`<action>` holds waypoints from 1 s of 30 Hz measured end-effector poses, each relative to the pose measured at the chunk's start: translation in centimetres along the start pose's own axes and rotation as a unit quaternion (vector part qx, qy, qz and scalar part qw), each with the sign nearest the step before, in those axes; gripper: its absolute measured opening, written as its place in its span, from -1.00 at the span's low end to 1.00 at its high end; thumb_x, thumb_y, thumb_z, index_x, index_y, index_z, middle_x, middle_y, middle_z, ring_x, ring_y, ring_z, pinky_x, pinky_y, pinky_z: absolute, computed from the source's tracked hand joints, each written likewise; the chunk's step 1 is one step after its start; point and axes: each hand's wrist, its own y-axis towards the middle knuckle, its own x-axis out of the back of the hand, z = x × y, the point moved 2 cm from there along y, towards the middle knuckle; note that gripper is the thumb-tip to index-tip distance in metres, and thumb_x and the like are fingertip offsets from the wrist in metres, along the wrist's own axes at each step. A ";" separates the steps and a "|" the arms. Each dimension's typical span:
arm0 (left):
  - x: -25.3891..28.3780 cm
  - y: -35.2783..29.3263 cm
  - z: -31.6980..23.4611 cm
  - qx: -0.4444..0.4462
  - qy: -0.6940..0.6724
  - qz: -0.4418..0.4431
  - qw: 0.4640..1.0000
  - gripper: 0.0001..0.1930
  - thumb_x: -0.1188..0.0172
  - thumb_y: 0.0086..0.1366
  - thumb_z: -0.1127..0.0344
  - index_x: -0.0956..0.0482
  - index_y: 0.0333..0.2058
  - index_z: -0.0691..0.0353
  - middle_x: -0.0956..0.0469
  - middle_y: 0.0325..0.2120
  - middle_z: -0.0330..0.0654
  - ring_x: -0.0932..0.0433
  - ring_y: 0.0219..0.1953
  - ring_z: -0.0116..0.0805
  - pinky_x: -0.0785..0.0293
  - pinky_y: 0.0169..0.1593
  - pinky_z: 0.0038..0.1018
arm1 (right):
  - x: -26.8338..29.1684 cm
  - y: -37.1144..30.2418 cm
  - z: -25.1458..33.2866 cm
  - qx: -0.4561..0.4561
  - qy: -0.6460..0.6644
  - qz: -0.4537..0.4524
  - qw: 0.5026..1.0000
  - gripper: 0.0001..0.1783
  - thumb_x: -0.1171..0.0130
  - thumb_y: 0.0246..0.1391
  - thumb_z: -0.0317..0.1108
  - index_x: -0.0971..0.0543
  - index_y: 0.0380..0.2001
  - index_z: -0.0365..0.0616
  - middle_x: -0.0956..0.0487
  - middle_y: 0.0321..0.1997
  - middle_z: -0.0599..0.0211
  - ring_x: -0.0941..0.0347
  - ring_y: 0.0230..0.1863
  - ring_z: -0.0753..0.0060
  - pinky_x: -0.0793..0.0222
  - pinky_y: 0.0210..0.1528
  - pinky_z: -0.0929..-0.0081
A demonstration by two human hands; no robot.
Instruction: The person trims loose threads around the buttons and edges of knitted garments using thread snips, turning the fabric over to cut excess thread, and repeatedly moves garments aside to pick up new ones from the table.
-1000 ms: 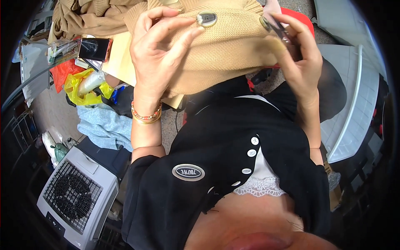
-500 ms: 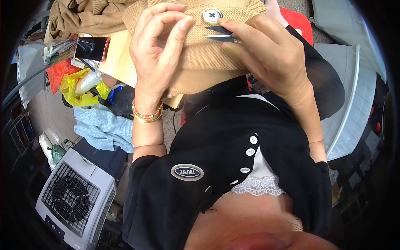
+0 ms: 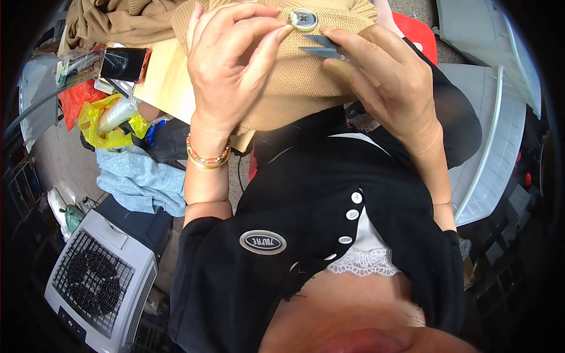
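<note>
Snips (image 3: 321,46), mostly hidden in the gripping right hand (image 3: 382,88), seemingly near the button (image 3: 303,19) pinched by the left hand (image 3: 226,65).

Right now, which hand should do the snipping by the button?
Probably the right hand. It already holds the small metal snips, with the tips pointing at the pale button. The left hand is busy pinching the button and the tan knit, keeping them steady.
</note>
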 end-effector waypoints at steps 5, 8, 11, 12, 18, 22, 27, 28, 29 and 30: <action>0.3 -0.4 0.5 0.036 -0.041 -0.026 0.998 -0.92 -0.32 0.17 0.45 -0.67 -0.34 0.20 -0.66 -0.34 -0.25 -0.62 -0.22 -0.41 -0.17 0.28 -0.12 | -0.3 1.0 0.6 0.008 -0.010 -0.013 1.000 -0.66 -0.35 -0.07 -0.31 -0.61 -0.15 -0.02 -0.50 -0.39 0.40 -0.53 -0.40 0.34 -0.44 -0.43 0.45; 0.2 -0.6 0.7 0.031 -0.055 -0.027 0.998 -0.92 -0.32 0.16 0.46 -0.67 -0.34 0.21 -0.66 -0.34 -0.25 -0.62 -0.22 -0.41 -0.18 0.28 -0.12 | -0.4 2.0 1.3 0.004 -0.019 -0.041 0.999 -0.58 -0.41 -0.15 -0.40 -0.63 -0.13 -0.11 -0.46 -0.49 0.38 -0.42 -0.52 0.45 -0.36 -0.48 0.52; 0.2 -0.7 0.5 0.039 -0.065 -0.034 0.997 -0.92 -0.32 0.16 0.46 -0.67 -0.34 0.21 -0.66 -0.34 -0.24 -0.62 -0.22 -0.42 -0.19 0.27 -0.13 | -0.5 2.3 1.2 0.019 -0.024 -0.063 0.998 -0.60 -0.41 -0.15 -0.37 -0.63 -0.14 -0.09 -0.49 -0.47 0.41 -0.45 -0.50 0.46 -0.39 -0.47 0.53; 0.2 -0.7 0.5 0.037 -0.061 -0.035 0.997 -0.92 -0.33 0.14 0.45 -0.67 -0.36 0.19 -0.64 -0.35 -0.26 -0.61 -0.25 -0.42 -0.26 0.21 -0.19 | -0.6 2.4 1.2 0.019 -0.025 -0.066 0.997 -0.61 -0.40 -0.14 -0.37 -0.63 -0.14 -0.09 -0.49 -0.47 0.40 -0.45 -0.49 0.45 -0.39 -0.47 0.53; -0.3 -0.6 0.4 0.035 -0.065 -0.054 0.996 -0.93 -0.36 0.07 0.41 -0.65 -0.43 0.12 -0.62 -0.43 -0.32 -0.61 -0.31 -0.41 -0.17 0.25 -0.19 | -0.9 1.7 0.6 -0.011 -0.050 -0.062 0.997 -0.67 -0.35 -0.09 -0.39 -0.62 -0.17 -0.09 -0.51 -0.40 0.37 -0.50 -0.42 0.36 -0.43 -0.42 0.47; -0.3 -0.4 0.0 0.031 -0.065 -0.054 0.996 -0.93 -0.35 0.06 0.42 -0.65 -0.44 0.13 -0.62 -0.44 -0.33 -0.61 -0.31 -0.41 -0.16 0.25 -0.19 | -1.0 1.8 0.6 -0.033 -0.039 -0.041 0.998 -0.70 -0.31 -0.08 -0.41 -0.61 -0.19 -0.09 -0.53 -0.36 0.34 -0.55 -0.38 0.28 -0.46 -0.37 0.43; -0.1 -0.1 -0.6 0.014 -0.052 -0.044 0.998 -0.92 -0.34 0.05 0.45 -0.64 -0.44 0.13 -0.62 -0.45 -0.34 -0.61 -0.32 -0.42 -0.14 0.26 -0.18 | -0.9 1.9 0.2 -0.026 0.025 -0.068 0.997 -0.75 -0.28 -0.06 -0.46 -0.62 -0.22 -0.14 -0.53 -0.41 0.29 -0.54 -0.39 0.23 -0.45 -0.38 0.41; -0.1 0.0 -0.6 0.014 -0.052 -0.043 0.998 -0.92 -0.34 0.05 0.45 -0.64 -0.44 0.13 -0.62 -0.45 -0.34 -0.61 -0.32 -0.42 -0.14 0.26 -0.18 | -0.9 1.9 0.1 -0.021 0.041 -0.075 0.996 -0.76 -0.27 -0.05 -0.47 -0.62 -0.23 -0.16 -0.53 -0.43 0.27 -0.54 -0.39 0.22 -0.45 -0.38 0.40; -0.1 -0.1 -0.5 0.014 -0.053 -0.041 0.998 -0.92 -0.34 0.04 0.45 -0.64 -0.44 0.13 -0.62 -0.45 -0.34 -0.61 -0.31 -0.42 -0.13 0.26 -0.17 | -1.0 1.9 0.0 -0.021 0.042 -0.075 0.996 -0.76 -0.27 -0.05 -0.47 -0.62 -0.23 -0.16 -0.53 -0.43 0.27 -0.54 -0.39 0.22 -0.45 -0.38 0.40; -0.1 -0.1 -0.4 0.013 -0.054 -0.040 0.998 -0.91 -0.34 0.04 0.46 -0.64 -0.44 0.13 -0.62 -0.45 -0.34 -0.61 -0.30 -0.42 -0.12 0.27 -0.17 | -1.1 1.9 0.0 -0.027 0.056 -0.071 0.996 -0.76 -0.26 -0.05 -0.48 -0.63 -0.24 -0.18 -0.54 -0.42 0.25 -0.54 -0.39 0.21 -0.45 -0.38 0.40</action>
